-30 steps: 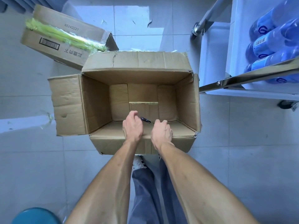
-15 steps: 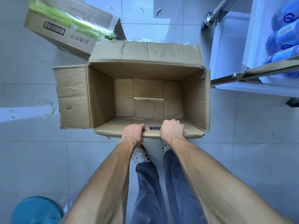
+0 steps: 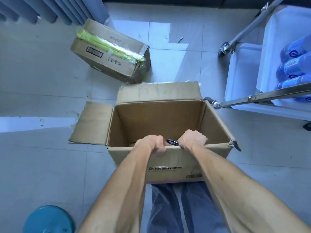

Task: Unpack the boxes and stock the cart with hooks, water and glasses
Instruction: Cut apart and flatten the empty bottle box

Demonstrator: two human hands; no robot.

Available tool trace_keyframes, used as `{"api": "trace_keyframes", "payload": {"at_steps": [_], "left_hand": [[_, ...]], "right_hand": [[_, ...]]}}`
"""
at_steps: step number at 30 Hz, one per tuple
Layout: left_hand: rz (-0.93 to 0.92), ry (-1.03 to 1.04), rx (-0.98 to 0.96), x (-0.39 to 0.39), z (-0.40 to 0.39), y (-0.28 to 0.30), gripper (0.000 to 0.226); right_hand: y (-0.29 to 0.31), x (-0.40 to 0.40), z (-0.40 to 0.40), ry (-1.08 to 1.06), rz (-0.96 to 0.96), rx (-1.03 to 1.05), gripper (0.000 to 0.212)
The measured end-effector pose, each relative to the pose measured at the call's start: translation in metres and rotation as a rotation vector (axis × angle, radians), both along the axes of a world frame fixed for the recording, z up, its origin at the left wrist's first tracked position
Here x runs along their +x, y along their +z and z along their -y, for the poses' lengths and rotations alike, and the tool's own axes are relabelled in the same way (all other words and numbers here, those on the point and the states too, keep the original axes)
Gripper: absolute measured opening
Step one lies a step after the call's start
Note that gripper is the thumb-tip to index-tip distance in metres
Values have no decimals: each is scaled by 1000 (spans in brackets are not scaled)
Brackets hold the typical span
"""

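An open brown cardboard box (image 3: 170, 167) stands on the tiled floor in front of my legs, its flaps spread and its inside looking bare. My left hand (image 3: 152, 144) and my right hand (image 3: 191, 139) both grip its near wall at the top edge, fingers curled inside. A small black object (image 3: 172, 141) shows between the two hands; I cannot tell which hand holds it. Blue water bottles (image 3: 293, 68) lie on the white shelf of the cart (image 3: 242, 76) at the right.
A second cardboard box (image 3: 111, 52) sealed with yellow-green tape lies at the back left. A round blue stool top (image 3: 48, 219) sits at the lower left. Grey curtain folds (image 3: 50, 9) hang at the top left. A cart wheel (image 3: 213, 102) stands close to the open box's far right corner.
The open box has tilted up toward me, so its printed front face now shows and its bottom is mostly hidden. My hands keep their grip on the near edge.
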State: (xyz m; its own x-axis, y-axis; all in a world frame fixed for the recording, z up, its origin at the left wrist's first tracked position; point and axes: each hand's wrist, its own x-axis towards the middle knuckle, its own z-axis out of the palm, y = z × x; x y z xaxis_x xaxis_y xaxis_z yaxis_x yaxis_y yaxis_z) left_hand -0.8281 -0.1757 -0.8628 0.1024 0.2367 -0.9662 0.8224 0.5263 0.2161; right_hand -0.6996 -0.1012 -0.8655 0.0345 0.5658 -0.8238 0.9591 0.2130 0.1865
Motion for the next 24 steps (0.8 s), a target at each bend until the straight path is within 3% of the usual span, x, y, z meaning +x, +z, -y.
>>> {"api": "trace_keyframes", "payload": {"at_steps": [2, 4, 8, 10, 13, 15, 17, 20, 24], "left_hand": [[-30, 86, 1, -7, -3, 1, 29], [-165, 207, 127, -17, -1, -1, 33], [-691, 317, 542, -34, 5, -6, 41], [-743, 396, 624, -39, 6, -5, 49], [-815, 423, 759, -36, 19, -5, 38], [-781, 455, 788, -27, 32, -9, 23], [-652, 481, 770, -13, 50, -13, 8], [-508, 431, 800, 14, 79, -12, 22], [-452, 392, 709, 59, 117, -7, 16]], "right_hand": [[7, -9, -9, 31, -100, 196, 21], [9, -16, -17, 154, -255, 383, 27], [6, -27, -20, 278, -544, 501, 29], [4, -32, -11, 219, -577, 524, 30], [0, -30, 7, 62, -521, 504, 38], [-2, -25, 17, 50, -509, 480, 50], [-4, -23, 24, 51, -570, 508, 42], [-2, -20, 31, 43, -661, 559, 14], [-2, -6, 42, -46, -679, 570, 6]]}}
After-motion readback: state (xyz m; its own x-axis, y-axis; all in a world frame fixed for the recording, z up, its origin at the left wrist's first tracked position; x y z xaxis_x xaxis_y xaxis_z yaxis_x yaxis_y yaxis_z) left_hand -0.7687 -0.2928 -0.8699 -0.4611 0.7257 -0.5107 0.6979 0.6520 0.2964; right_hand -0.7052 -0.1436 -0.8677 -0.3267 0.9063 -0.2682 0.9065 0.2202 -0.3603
